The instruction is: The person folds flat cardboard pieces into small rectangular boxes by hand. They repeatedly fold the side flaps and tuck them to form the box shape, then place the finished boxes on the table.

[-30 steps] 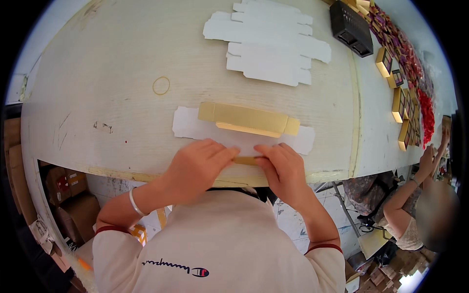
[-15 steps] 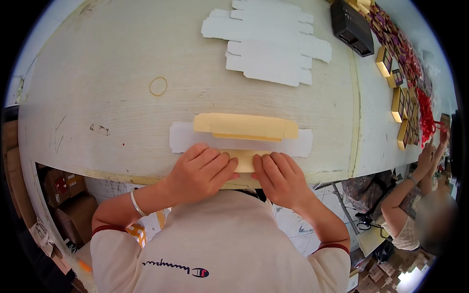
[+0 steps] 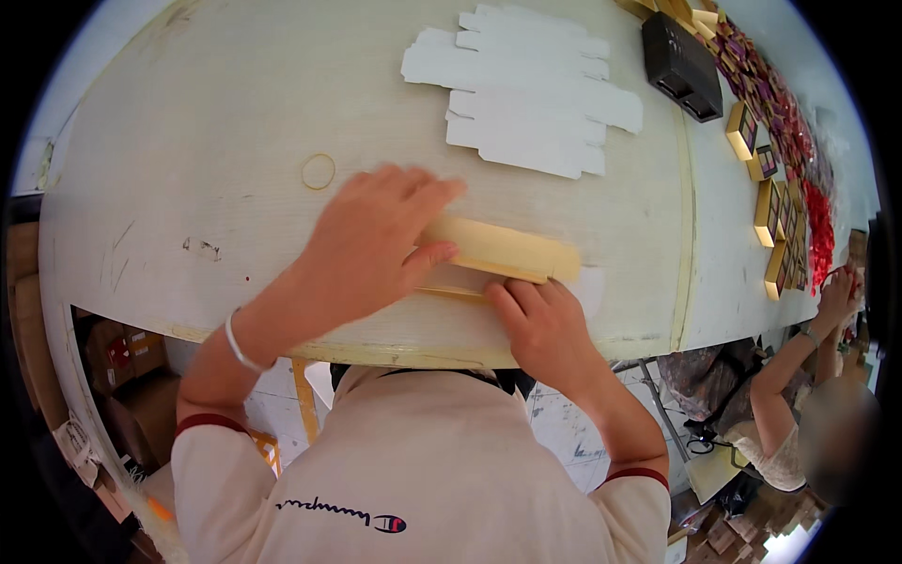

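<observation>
**Left hand [image 3: 376,240] and right hand [image 3: 545,324] at a folded gold card [image 3: 512,249]**

The biggest thing is the pale table [image 3: 169,122], with yellow tape [image 3: 689,216] running across its right part. Past its right side sits another person [image 3: 775,414], with both hands up near the table edge. A long heap of red and purple things [image 3: 817,226] runs along the far right. On the far side of the table, a bit right of the middle, lie flat white cards [image 3: 531,85].

The left hand is blurry. Its thumb and fingers are wide apart at the left end of the gold card, and I cannot tell if they touch it. The right hand has bent fingers at the card's near edge. Its thumb is hidden, so I cannot tell if it pinches.

The gold card is on the near part of the table, in the middle. Some of its white side peeks out on the right.

A black holder [image 3: 683,68] stands at the far right. Small gold boxes [image 3: 768,211] sit nearer, beside the heap. A white bracelet [image 3: 241,345] goes around the left wrist. A thin yellow ring [image 3: 318,155] lies just left of the left hand's fingers.
</observation>
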A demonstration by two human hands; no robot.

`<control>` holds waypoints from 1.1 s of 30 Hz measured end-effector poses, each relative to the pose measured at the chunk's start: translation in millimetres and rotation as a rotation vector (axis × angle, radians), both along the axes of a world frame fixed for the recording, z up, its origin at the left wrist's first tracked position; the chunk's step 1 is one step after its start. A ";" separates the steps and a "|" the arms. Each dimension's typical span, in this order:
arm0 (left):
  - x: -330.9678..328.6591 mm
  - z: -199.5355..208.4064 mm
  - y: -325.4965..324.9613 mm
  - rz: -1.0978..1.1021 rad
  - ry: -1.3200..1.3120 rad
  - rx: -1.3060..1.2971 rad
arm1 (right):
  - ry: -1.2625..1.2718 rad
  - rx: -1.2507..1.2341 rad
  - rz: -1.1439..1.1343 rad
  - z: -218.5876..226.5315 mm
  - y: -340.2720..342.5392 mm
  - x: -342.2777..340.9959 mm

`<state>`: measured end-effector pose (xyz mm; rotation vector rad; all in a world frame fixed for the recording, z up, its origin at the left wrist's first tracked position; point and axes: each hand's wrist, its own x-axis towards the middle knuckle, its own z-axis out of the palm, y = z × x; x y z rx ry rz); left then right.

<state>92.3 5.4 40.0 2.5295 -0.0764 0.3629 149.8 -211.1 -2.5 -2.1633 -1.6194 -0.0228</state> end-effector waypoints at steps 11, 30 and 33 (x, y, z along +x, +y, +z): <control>-20.3 -31.1 -17.1 -0.238 0.167 0.093 | -0.360 0.104 0.085 -1.0 8.9 20.1; -23.2 -15.3 2.5 -0.535 0.435 -0.281 | 0.593 0.111 0.248 -5.0 -9.8 26.4; -28.8 -24.3 -5.3 -0.507 0.265 -0.109 | 0.364 0.160 0.219 -5.5 -7.5 15.4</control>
